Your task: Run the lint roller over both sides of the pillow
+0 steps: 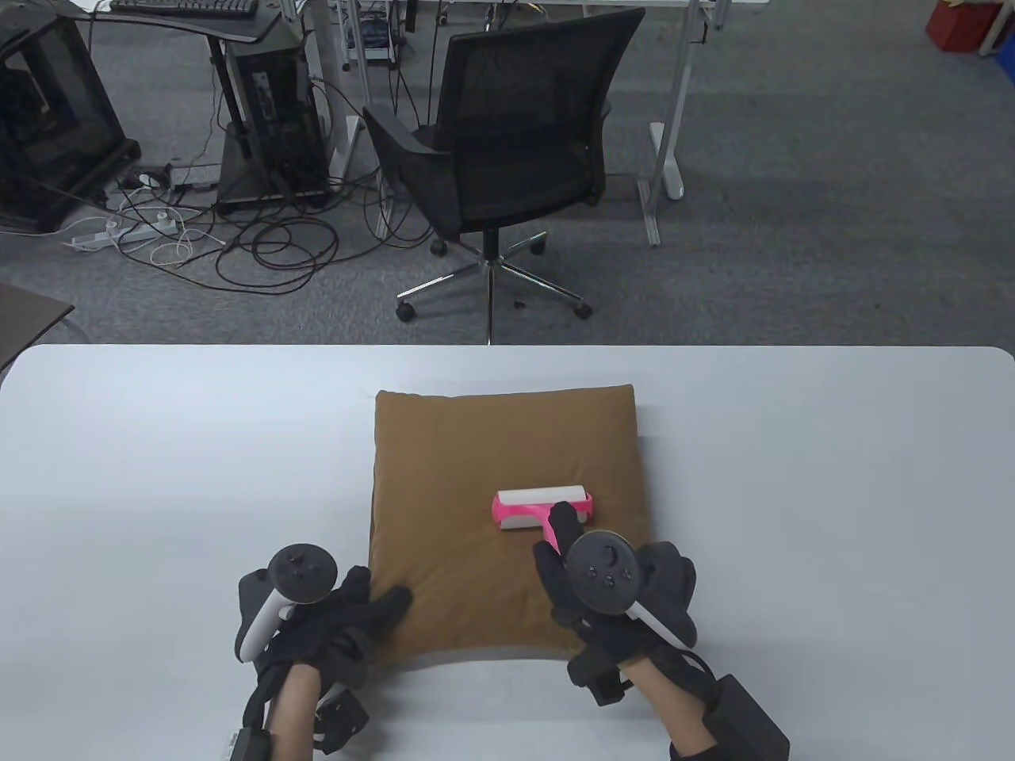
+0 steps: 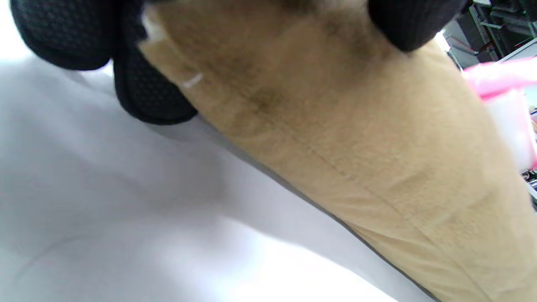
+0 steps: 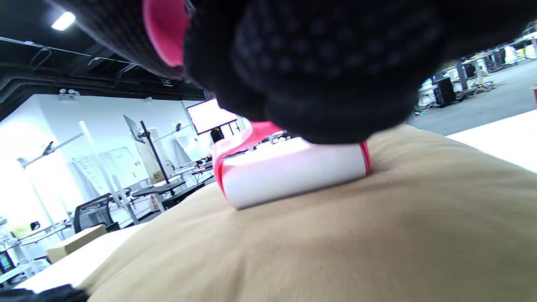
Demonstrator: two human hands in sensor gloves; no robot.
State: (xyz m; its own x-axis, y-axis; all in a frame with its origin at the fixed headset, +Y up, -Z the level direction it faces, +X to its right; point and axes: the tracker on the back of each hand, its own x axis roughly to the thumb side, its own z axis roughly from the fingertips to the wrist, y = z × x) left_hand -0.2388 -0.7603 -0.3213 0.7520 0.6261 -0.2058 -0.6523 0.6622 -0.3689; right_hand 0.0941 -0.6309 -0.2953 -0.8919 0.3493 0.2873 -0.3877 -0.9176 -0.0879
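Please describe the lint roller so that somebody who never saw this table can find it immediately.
On the white table lies a square brown pillow. The lint roller rests on its right half, with the right hand holding the handle. It is the only pink thing here: a pink frame around a white drum.

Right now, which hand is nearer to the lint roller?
Right. The right hand grips the lint roller by its pink handle, on the pillow. The left hand rests apart from it on the pillow's near left corner.
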